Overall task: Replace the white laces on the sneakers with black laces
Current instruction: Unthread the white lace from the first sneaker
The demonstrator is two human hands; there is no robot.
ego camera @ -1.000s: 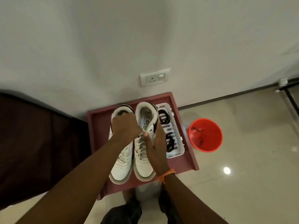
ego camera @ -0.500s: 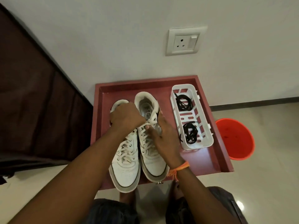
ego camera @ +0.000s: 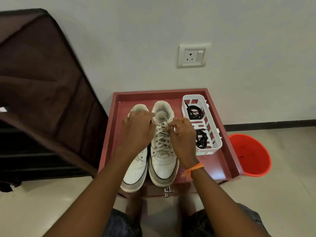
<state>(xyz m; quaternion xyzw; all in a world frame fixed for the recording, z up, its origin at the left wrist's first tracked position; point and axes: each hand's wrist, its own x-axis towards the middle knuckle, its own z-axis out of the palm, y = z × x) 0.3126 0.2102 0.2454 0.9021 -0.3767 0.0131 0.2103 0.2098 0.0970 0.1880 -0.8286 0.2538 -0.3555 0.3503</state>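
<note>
Against a pale wall with a socket plate stands a low red tray-topped stand, rimmed so nothing slides off; on it the pair of sneakers lies toes toward the person, the right sneaker touching the left sneaker; placed heel-to-wall like this, the lacing faces up within easy reach. Both shoes carry their white laces, so the job looks barely begun. Just right of the shoes a white slotted basket holds two coils of black laces, kept together and close for the swap. The right hand pinches the white lace at the knot near the top eyelets, fingers curled on it; the left hand has its fingers curled at the same spot, probably gripping the other end or the tongue, though its fingertips are hidden behind the knuckles, so I cannot tell for certain. An orange bucket sits on the floor beside the stand, and a dark brown fabric cover hangs at the left.
</note>
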